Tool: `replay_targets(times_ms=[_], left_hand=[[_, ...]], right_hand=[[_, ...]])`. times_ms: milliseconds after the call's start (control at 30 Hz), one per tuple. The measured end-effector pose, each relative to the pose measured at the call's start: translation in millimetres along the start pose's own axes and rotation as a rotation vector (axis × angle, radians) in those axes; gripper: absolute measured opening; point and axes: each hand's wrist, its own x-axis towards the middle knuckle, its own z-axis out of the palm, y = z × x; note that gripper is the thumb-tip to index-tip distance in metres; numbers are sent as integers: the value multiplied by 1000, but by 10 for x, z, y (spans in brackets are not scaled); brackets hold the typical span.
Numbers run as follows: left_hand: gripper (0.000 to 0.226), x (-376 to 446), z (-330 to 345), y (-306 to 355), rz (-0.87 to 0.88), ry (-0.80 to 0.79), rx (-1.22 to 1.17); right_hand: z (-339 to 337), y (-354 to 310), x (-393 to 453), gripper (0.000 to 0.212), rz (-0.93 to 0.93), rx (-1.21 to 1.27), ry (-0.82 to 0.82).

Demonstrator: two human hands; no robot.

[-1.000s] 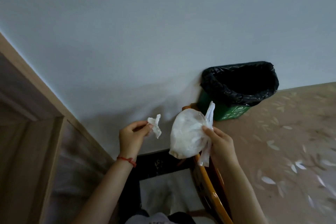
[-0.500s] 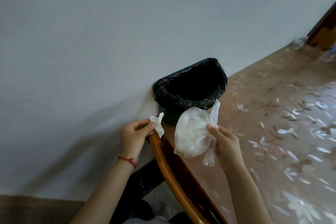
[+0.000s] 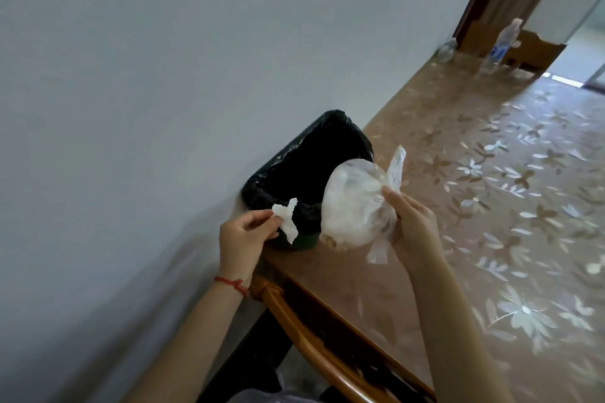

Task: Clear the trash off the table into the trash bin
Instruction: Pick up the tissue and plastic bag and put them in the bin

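Floral-covered surface [image 3: 491, 206] runs along wall. Black-lined trash bin [image 3: 307, 170] sits at surface's near wall-side corner. Right hand [image 3: 414, 222] grips tied neck of clear plastic bag [image 3: 353, 206], holding it in air beside bin rim. Left hand [image 3: 242, 235] pinches crumpled tissue [image 3: 287, 218] over bin's near edge. Two plastic bottles [image 3: 501, 46] stand at far end.

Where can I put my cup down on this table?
The table is bare from the right hand across the flowered cover to the far bottles. It is crowded at the near corner: bin, bag, tissue and left hand.
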Motion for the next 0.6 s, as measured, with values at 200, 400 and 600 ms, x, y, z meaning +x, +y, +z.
replay_targets(times_ms=[200,400,600], left_hand=[[20,180,-71,70,0,-16,-42],[19,243,-90,90,7,-16,-64],[13,287,-77,139,17,-23,-101]], right_hand=[[366,-127,411,9,-85,-115,65],[584,-125,659,48,-153,-317,107],[660,-85,780,13,-207,-584,95]])
